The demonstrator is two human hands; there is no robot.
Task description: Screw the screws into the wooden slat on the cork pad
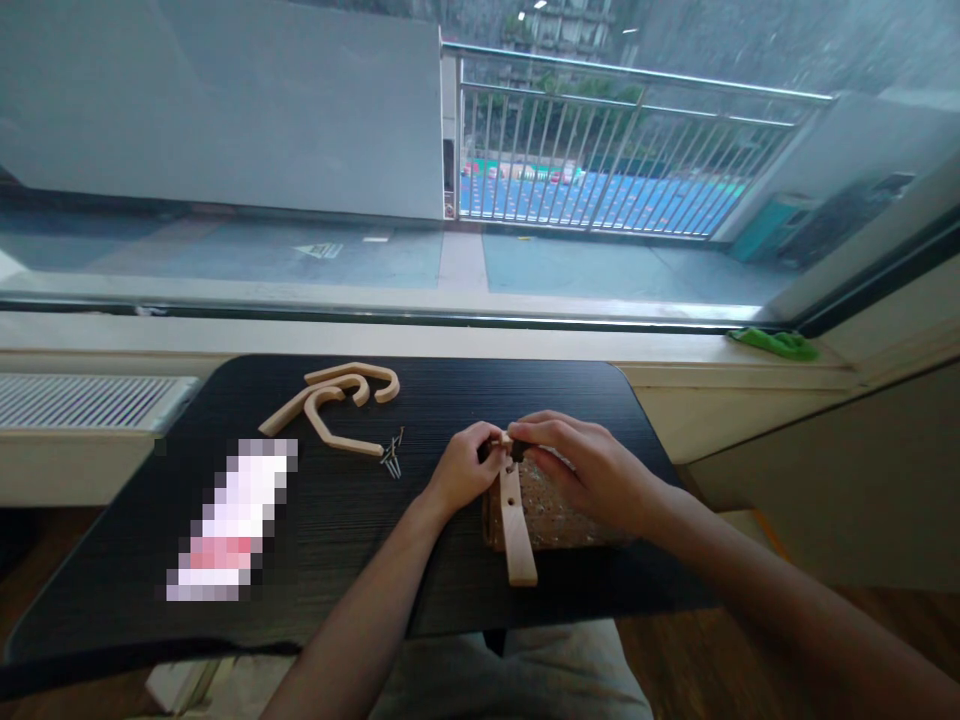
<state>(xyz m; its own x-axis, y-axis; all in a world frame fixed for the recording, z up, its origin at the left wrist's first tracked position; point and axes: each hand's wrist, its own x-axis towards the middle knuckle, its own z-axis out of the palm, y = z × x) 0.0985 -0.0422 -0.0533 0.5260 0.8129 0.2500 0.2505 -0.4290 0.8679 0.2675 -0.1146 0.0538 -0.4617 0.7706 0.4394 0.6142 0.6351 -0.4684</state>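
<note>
A pale wooden strip with holes (516, 535) rests lengthwise over a brown, pitted block (570, 505) on the dark table. Its near end sticks out past the block toward me. My left hand (466, 470) is closed, thumb and fingers pinching the far end of the strip. From the right, my right hand (589, 462) comes in over the block with its fingers pinched at that same end. Something small and dark shows by its fingertips, but I cannot make it out. The fingers hide the far tip of the strip.
Three curved wooden hooks (330, 440) lie at the table's back left, with several screws (392, 455) beside them. A blurred-out rectangular item (236, 520) is on the left. Behind the table (450, 390) runs a window sill with a green cloth (776, 343).
</note>
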